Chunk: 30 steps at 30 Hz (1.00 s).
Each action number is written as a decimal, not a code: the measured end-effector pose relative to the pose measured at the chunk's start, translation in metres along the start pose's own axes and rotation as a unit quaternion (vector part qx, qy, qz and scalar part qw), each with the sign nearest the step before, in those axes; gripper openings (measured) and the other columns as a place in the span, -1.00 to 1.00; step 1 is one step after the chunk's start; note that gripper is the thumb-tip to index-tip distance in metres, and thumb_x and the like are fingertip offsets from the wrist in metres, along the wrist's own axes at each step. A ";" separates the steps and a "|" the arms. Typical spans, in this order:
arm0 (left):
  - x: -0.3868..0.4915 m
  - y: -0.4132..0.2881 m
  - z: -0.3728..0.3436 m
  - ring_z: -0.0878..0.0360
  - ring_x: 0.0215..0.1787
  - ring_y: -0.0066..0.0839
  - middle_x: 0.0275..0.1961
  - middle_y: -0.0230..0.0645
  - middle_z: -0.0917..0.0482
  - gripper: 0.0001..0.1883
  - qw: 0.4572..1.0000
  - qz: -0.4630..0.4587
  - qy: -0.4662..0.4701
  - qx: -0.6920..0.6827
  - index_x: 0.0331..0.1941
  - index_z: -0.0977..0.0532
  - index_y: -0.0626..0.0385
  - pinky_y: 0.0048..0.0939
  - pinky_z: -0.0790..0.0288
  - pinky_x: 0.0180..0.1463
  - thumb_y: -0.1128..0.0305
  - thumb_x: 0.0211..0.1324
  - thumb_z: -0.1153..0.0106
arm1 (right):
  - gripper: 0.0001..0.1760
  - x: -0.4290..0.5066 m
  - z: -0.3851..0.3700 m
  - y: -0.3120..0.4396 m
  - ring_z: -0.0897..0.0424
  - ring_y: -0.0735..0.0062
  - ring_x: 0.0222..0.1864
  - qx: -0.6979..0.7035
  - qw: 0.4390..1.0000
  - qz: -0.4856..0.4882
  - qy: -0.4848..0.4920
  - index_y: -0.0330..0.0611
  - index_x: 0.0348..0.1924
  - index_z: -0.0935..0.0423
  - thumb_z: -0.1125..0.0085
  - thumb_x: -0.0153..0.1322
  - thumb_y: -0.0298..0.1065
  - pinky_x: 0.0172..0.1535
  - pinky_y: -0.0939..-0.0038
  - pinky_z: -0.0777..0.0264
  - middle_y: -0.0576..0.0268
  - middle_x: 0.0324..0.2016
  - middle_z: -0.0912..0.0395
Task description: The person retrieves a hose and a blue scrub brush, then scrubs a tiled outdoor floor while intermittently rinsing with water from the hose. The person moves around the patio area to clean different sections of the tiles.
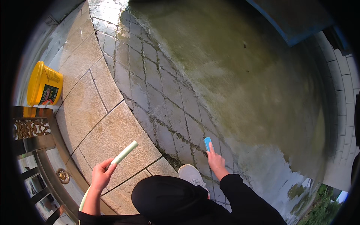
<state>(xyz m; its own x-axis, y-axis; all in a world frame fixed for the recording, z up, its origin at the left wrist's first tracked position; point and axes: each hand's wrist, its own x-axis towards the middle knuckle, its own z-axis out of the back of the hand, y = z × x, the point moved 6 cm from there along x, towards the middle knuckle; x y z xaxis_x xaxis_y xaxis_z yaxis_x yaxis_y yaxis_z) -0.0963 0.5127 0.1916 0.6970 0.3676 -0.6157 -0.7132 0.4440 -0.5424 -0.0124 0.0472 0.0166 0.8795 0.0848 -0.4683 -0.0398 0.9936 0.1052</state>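
My left hand grips a pale green hose close to its end. The hose's mouth points over the stone slabs, and a faint blur past it could be water. Behind my wrist the hose runs down along the forearm. In my right hand is a flat blue object, perhaps the handle of a brush or scraper. My index finger lies along it, and the rest is hidden under the hand. It is held above wet grey pavers with dark, mossy joints.
Murky greenish water spreads over the ground to the right. A yellow bucket with a lid stands at left, near a metal gate with ornaments. Tan stone slabs border the pavers. My shoe is on the pavers. A pale block wall edges the right.
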 end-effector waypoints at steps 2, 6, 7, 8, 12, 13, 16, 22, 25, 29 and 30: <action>-0.004 -0.001 0.001 -0.31 -0.56 -0.72 -0.64 -0.54 -0.41 -0.75 1.000 0.009 -0.005 0.013 -0.17 -0.57 0.08 -0.57 -0.25 -0.44 0.26 0.09 -0.19 | -0.35 -0.062 -0.016 -0.045 -0.55 0.08 -0.66 -0.036 0.997 0.016 0.068 0.31 0.33 0.07 0.12 0.42 0.03 -0.61 0.10 -0.40 0.09 -0.70 -0.52; -0.004 -0.002 -0.011 -0.31 -0.54 -0.73 -0.60 -0.53 -0.43 -0.75 1.000 0.004 0.018 0.003 -0.16 -0.57 0.09 -0.58 -0.25 -0.43 0.26 0.10 -0.18 | -0.38 -0.035 -0.008 -0.011 -0.53 0.09 -0.68 -0.054 0.997 0.044 -0.017 0.29 0.32 0.00 0.09 0.42 0.01 -0.61 0.12 -0.41 0.12 -0.73 -0.48; -0.003 -0.005 -0.010 -0.31 -0.53 -0.74 -0.59 -0.54 -0.44 -0.74 1.000 0.005 0.022 0.001 -0.15 -0.56 0.10 -0.58 -0.25 -0.42 0.26 0.10 -0.18 | -0.38 -0.010 -0.006 -0.001 -0.53 0.08 -0.69 -0.039 0.997 0.020 -0.056 0.28 0.32 -0.01 0.09 0.42 0.01 -0.62 0.13 -0.41 0.12 -0.74 -0.47; 0.001 -0.010 -0.009 -0.32 -0.52 -0.74 -0.59 -0.55 -0.44 -0.73 1.000 0.004 0.024 -0.004 -0.15 -0.56 0.11 -0.59 -0.26 -0.42 0.26 0.10 -0.18 | -0.39 0.013 -0.002 0.005 -0.52 0.08 -0.69 -0.027 0.995 -0.002 -0.098 0.26 0.31 -0.02 0.09 0.42 0.01 -0.62 0.13 -0.41 0.12 -0.75 -0.46; -0.002 -0.003 0.005 -0.37 -0.48 -0.76 -0.53 -0.54 -0.50 -0.72 1.000 0.002 0.008 -0.015 -0.14 -0.56 0.14 -0.61 -0.29 -0.37 0.25 0.10 -0.18 | -0.36 0.003 0.001 0.014 -0.52 0.09 -0.70 -0.046 0.996 0.011 -0.075 0.21 0.33 0.03 0.11 0.43 0.01 -0.64 0.15 -0.39 0.10 -0.76 -0.46; -0.004 -0.001 0.012 -0.37 -0.48 -0.76 -0.52 -0.53 -0.52 -0.72 1.000 0.007 -0.003 -0.002 -0.14 -0.56 0.13 -0.61 -0.30 -0.36 0.26 0.10 -0.18 | -0.33 -0.025 -0.002 0.008 -0.51 0.09 -0.70 -0.062 0.997 0.034 -0.023 0.17 0.35 0.09 0.13 0.44 0.00 -0.65 0.15 -0.38 0.08 -0.76 -0.46; -0.013 -0.018 0.011 -0.36 -0.50 -0.75 -0.55 -0.52 -0.48 -0.72 1.000 0.005 -0.011 -0.008 -0.14 -0.56 0.11 -0.60 -0.29 -0.38 0.25 0.10 -0.18 | -0.32 -0.038 -0.005 0.000 -0.52 0.06 -0.68 -0.062 0.996 0.029 0.050 0.15 0.36 0.15 0.17 0.45 0.01 -0.61 0.11 -0.39 0.06 -0.73 -0.48; -0.004 -0.019 0.009 -0.34 -0.51 -0.74 -0.57 -0.53 -0.45 -0.73 1.000 -0.007 -0.006 -0.010 -0.15 -0.56 0.10 -0.60 -0.27 -0.40 0.27 0.09 -0.19 | -0.39 0.056 0.021 0.032 -0.52 -0.05 -0.62 -0.014 0.997 0.024 -0.075 0.13 0.33 0.10 0.22 0.47 -0.01 -0.55 0.06 -0.41 0.00 -0.70 -0.49; -0.014 -0.016 0.020 -0.33 -0.52 -0.74 -0.56 -0.52 -0.46 -0.74 0.999 -0.025 -0.031 -0.031 -0.15 -0.56 0.11 -0.60 -0.27 -0.40 0.28 0.08 -0.19 | -0.35 -0.029 -0.006 0.003 -0.52 0.08 -0.71 -0.058 0.996 0.060 0.039 0.23 0.34 0.08 0.15 0.44 0.03 -0.63 0.14 -0.41 0.08 -0.76 -0.46; -0.016 -0.026 0.014 -0.33 -0.49 -0.76 -0.55 -0.55 -0.47 -0.74 1.000 -0.003 -0.017 -0.011 -0.14 -0.56 0.13 -0.62 -0.26 -0.39 0.30 0.10 -0.18 | -0.33 -0.018 -0.006 0.005 -0.52 0.08 -0.71 -0.062 0.995 0.082 0.004 0.21 0.35 0.09 0.14 0.43 0.04 -0.65 0.14 -0.39 0.08 -0.77 -0.46; -0.013 -0.026 0.011 -0.33 -0.49 -0.76 -0.54 -0.56 -0.47 -0.74 1.000 -0.003 -0.007 -0.020 -0.14 -0.56 0.13 -0.62 -0.26 -0.39 0.30 0.10 -0.18 | -0.33 0.011 -0.002 0.016 -0.52 0.06 -0.70 -0.048 0.996 0.063 -0.030 0.19 0.35 0.09 0.14 0.44 0.03 -0.64 0.12 -0.39 0.07 -0.74 -0.48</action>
<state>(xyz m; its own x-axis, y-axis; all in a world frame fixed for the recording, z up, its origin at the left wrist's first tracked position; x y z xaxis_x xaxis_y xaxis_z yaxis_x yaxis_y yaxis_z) -0.0865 0.5051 0.2198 0.7026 0.3768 -0.6036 -0.7107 0.4136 -0.5690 -0.0041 0.0646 0.0110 0.8917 0.2071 -0.4024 -0.1940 0.9782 0.0736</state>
